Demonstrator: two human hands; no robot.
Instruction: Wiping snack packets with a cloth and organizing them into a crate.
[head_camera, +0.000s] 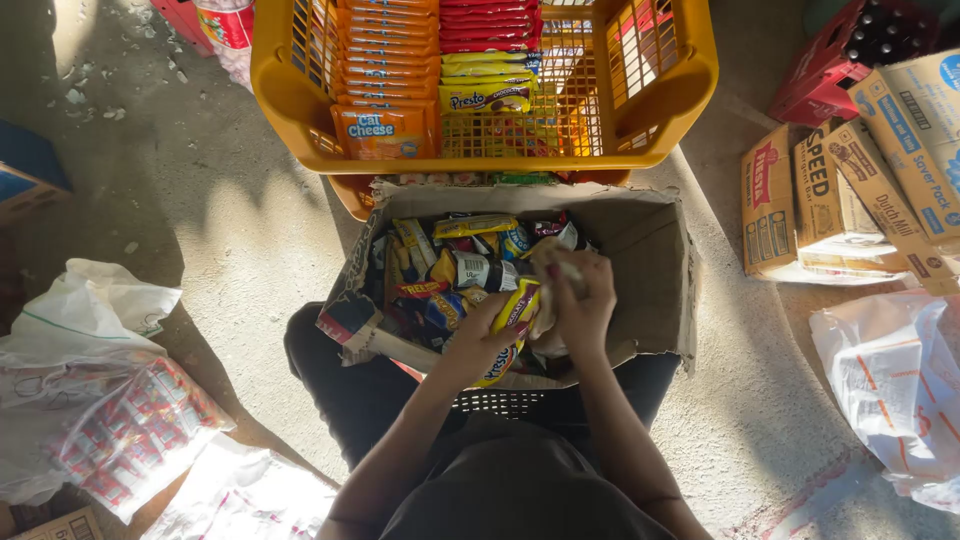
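Observation:
An open cardboard box (655, 265) rests on my lap, full of several mixed snack packets (470, 265). My left hand (478, 335) grips a yellow snack packet (512, 322) over the box's near edge. My right hand (583, 300) is closed around crumpled pale wrapping (552, 268) just to the right of that packet. The two hands are close together above the box. Beyond the box stands a yellow plastic basket (290, 110) with upright rows of orange packets (388, 70), red packets (490, 25) and yellow packets (488, 85).
White plastic bags (85, 350) with packaged goods lie on the concrete floor at left. At right, flattened cardboard cartons (850, 190) lean together, a red bottle crate (850, 55) stands behind them, and another white bag (895, 390) lies near me. A dark basket (500, 402) sits under the box.

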